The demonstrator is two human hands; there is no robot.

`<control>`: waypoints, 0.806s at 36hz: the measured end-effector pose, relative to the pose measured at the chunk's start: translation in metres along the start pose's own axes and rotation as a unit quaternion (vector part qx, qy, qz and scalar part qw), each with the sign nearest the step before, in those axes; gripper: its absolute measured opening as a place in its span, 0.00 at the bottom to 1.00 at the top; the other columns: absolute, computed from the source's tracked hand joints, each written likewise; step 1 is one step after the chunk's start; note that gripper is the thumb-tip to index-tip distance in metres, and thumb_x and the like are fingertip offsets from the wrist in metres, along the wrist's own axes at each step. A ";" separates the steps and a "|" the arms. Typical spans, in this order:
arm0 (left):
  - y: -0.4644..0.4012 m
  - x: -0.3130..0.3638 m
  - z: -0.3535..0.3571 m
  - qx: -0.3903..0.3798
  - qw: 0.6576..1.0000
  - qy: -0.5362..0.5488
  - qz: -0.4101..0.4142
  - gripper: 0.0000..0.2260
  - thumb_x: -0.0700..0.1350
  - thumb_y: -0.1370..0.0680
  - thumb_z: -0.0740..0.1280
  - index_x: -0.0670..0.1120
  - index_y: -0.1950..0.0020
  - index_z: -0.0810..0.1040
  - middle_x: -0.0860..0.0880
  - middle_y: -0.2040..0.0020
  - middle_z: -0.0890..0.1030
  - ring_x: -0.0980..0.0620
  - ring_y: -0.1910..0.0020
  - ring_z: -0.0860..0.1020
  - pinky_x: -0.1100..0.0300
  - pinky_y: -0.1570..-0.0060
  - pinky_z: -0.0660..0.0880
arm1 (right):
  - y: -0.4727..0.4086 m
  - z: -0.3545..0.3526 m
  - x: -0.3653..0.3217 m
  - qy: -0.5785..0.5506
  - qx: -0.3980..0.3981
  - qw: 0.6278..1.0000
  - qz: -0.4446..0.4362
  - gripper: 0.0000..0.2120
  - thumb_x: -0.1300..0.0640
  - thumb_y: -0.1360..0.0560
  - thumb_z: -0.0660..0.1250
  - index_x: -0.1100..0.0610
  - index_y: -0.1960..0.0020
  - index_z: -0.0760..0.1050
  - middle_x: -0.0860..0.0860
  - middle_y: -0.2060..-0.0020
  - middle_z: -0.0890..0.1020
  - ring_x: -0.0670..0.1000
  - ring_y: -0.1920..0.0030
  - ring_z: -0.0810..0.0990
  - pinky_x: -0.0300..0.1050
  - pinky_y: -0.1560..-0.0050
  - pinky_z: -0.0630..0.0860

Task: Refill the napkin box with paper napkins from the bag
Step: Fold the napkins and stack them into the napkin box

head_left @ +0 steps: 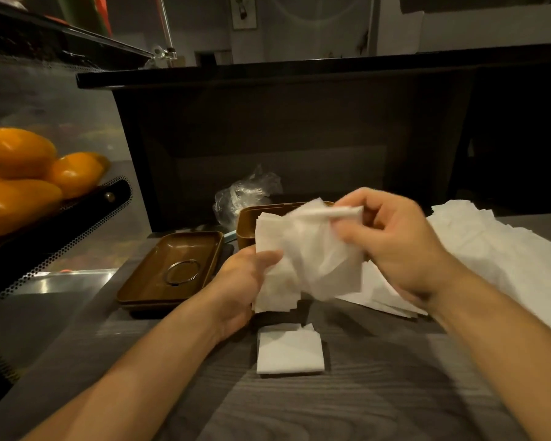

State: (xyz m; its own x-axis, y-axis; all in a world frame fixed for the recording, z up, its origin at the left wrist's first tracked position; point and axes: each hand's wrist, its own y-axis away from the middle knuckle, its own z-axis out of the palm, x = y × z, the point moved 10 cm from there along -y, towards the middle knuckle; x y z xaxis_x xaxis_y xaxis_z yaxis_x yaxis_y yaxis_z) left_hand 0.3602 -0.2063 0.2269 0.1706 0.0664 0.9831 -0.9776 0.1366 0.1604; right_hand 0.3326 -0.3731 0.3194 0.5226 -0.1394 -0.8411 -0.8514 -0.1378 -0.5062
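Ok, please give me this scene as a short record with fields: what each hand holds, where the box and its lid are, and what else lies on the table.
left hand: left hand grips a stack of white paper napkins from below
right hand: right hand pinches the top of one white napkin above the stack
box: brown rectangular napkin box, behind the stack, mostly hidden
lid: brown lid with round ring opening, left of box, lying flat
table: grey wood-grain table with small folded white napkin pile; loose white napkin heap at right
bag: crumpled clear plastic bag behind box
fruit: orange fruits, far left

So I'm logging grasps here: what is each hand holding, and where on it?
The left hand grips the napkin stack by its lower left edge. The right hand pinches the top napkin's upper edge.
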 end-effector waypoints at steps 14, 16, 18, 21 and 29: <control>0.003 0.003 0.033 -0.125 0.986 0.109 0.029 0.25 0.67 0.25 0.54 0.59 0.33 0.75 0.49 0.40 0.84 0.46 0.42 0.83 0.43 0.41 0.79 | 0.004 0.012 0.072 -0.023 0.105 0.974 0.198 0.04 0.52 0.21 0.70 0.49 0.47 0.78 0.44 0.48 0.82 0.46 0.49 0.81 0.34 0.66 0.78; 0.004 0.001 0.036 -0.131 0.987 0.089 0.026 0.24 0.65 0.27 0.59 0.58 0.35 0.75 0.49 0.42 0.85 0.47 0.43 0.84 0.46 0.43 0.80 | 0.005 0.013 0.072 -0.008 0.116 0.973 0.198 0.02 0.52 0.21 0.69 0.48 0.48 0.77 0.43 0.50 0.81 0.46 0.52 0.80 0.31 0.71 0.76; 0.002 -0.001 0.031 -0.112 0.990 0.081 0.022 0.20 0.61 0.26 0.62 0.57 0.37 0.76 0.50 0.46 0.86 0.48 0.47 0.85 0.49 0.47 0.82 | 0.005 0.015 0.071 -0.006 0.112 0.975 0.193 0.02 0.52 0.21 0.69 0.48 0.48 0.77 0.43 0.51 0.81 0.46 0.53 0.81 0.30 0.71 0.76; -0.002 0.000 0.023 -0.083 0.992 0.096 0.023 0.14 0.57 0.20 0.60 0.57 0.37 0.76 0.51 0.48 0.87 0.49 0.49 0.86 0.51 0.54 0.83 | 0.000 0.014 0.066 0.023 0.093 0.980 0.172 0.03 0.52 0.21 0.70 0.48 0.48 0.78 0.43 0.51 0.81 0.46 0.50 0.81 0.32 0.66 0.78; -0.003 0.004 0.012 -0.071 0.989 0.126 0.024 0.14 0.57 0.17 0.58 0.57 0.33 0.72 0.47 0.43 0.85 0.43 0.46 0.85 0.41 0.43 0.80 | 0.007 0.041 0.039 -0.066 -0.186 0.960 0.199 0.06 0.57 0.22 0.69 0.51 0.45 0.80 0.46 0.53 0.86 0.48 0.50 0.86 0.41 0.55 0.83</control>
State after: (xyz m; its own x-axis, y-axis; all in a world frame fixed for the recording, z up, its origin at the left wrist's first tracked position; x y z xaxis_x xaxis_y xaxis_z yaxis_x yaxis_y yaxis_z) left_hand 0.3626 -0.2180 0.2316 0.1677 0.3172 0.9334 -0.9610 0.2636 0.0831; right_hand 0.3451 -0.3393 0.2752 0.1274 -0.1317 -0.9831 -0.8942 -0.4440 -0.0564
